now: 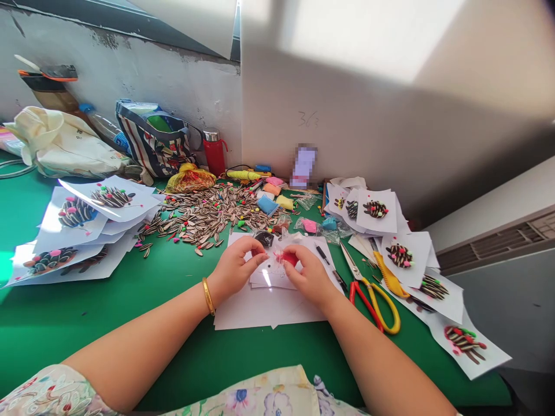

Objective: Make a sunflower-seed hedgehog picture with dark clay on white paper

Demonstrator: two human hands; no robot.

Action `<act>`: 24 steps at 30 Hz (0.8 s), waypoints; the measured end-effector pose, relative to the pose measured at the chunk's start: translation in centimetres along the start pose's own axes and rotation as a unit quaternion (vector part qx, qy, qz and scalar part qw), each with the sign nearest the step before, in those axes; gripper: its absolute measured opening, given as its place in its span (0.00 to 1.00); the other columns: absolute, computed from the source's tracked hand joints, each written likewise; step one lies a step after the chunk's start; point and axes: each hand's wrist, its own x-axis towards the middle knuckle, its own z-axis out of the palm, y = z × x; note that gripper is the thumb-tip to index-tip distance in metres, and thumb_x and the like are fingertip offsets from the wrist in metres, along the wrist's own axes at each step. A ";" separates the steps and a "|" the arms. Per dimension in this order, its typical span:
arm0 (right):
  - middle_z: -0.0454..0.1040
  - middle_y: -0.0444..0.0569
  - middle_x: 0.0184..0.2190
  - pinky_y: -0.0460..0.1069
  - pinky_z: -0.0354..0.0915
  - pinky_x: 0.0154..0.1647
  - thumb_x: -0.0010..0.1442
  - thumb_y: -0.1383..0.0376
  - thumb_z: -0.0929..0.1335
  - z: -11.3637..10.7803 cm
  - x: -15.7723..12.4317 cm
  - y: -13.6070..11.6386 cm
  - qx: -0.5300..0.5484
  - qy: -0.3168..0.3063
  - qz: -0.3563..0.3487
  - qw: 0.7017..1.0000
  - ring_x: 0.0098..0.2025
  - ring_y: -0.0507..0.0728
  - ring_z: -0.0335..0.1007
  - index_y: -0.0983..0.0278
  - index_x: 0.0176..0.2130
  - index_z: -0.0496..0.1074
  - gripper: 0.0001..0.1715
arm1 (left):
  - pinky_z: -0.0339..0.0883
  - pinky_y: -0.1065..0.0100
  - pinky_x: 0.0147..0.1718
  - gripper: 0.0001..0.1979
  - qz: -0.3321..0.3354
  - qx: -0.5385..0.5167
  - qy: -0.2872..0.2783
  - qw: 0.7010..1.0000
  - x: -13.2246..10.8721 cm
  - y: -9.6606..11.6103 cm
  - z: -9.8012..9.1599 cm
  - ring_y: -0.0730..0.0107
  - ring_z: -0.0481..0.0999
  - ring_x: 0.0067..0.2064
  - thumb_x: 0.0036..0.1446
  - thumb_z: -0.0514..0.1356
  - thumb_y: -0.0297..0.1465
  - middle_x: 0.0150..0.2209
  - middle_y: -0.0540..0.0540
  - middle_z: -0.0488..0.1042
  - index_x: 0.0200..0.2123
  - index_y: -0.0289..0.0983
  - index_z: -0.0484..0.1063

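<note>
Above a stack of white paper sheets (269, 312) on the green worktop (165, 370), the right hand (311, 274) has its fingers closed on a red lump in crinkled clear plastic (289, 258). The left hand (236, 266), a gold bangle (208, 297) at its wrist, is just left of it, thumb and fingers curled towards each other; I cannot tell whether they grip the plastic. Scissors with red and yellow handles (356, 274) lie to the right; striped seeds (203, 214) spread on the far left.

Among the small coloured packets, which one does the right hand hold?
The red packet: only this one is in the right hand; the black packet and yellow packet lie apart.
</note>
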 end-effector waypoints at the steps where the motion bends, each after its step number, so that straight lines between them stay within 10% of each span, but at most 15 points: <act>1: 0.73 0.47 0.37 0.51 0.66 0.41 0.61 0.66 0.65 -0.1 0.0 0.1 -0.001 0.002 0.000 1.000 0.39 0.56 0.69 0.61 0.43 0.70 0.09 | 0.68 0.66 0.38 0.08 0.001 -0.002 -0.001 1.000 0.0 -0.1 0.0 0.67 0.72 0.36 0.62 0.59 0.37 0.32 0.48 0.74 0.33 0.39 0.71; 12: 0.73 0.47 0.38 0.50 0.66 0.40 0.61 0.63 0.65 -1.2 0.6 1.6 -0.012 0.041 0.038 0.998 0.38 0.56 0.68 0.60 0.43 0.70 0.09 | 0.71 0.63 0.45 0.09 -0.017 -0.017 -0.001 1.000 -0.1 -0.6 0.6 0.65 0.78 0.42 0.61 0.60 0.33 0.41 0.46 0.80 0.43 0.41 0.77; 24: 0.75 0.49 0.40 0.52 0.65 0.43 0.59 0.58 0.66 -3.2 1.7 4.6 -0.047 0.134 0.118 0.983 0.39 0.59 0.70 0.61 0.43 0.71 0.14 | 0.67 0.67 0.37 0.07 -0.023 0.012 -0.009 1.000 0.0 -0.1 -0.2 0.69 0.73 0.35 0.61 0.60 0.35 0.32 0.49 0.75 0.32 0.38 0.72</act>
